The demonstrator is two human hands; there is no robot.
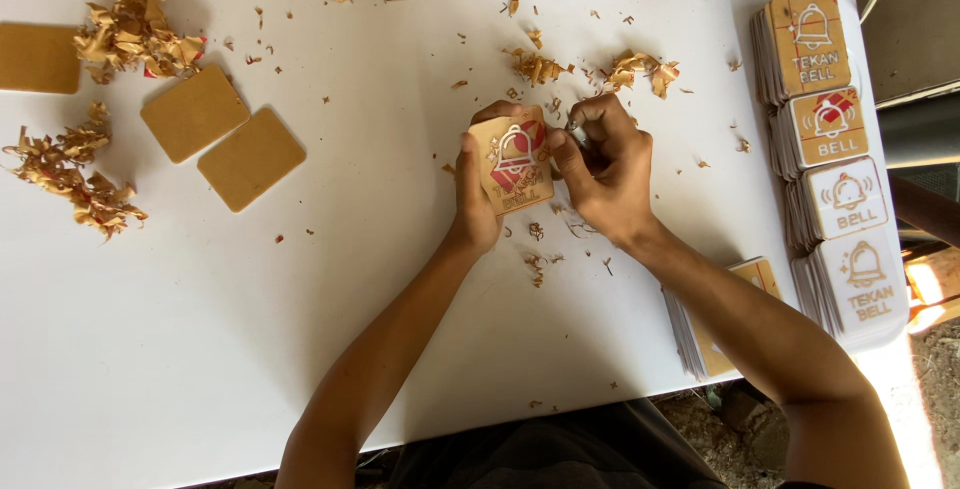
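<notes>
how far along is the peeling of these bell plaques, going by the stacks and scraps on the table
Looks partly done, though which stacks are finished is unclear. Curled brown paper scraps lie heaped on the white table, and stacks of white bell plaques stand at the right edge. In hand: the left hand holds a square bell plaque partly covered in brown paper while the right hand works at its edge. Two plain brown squares lie untouched.
</notes>
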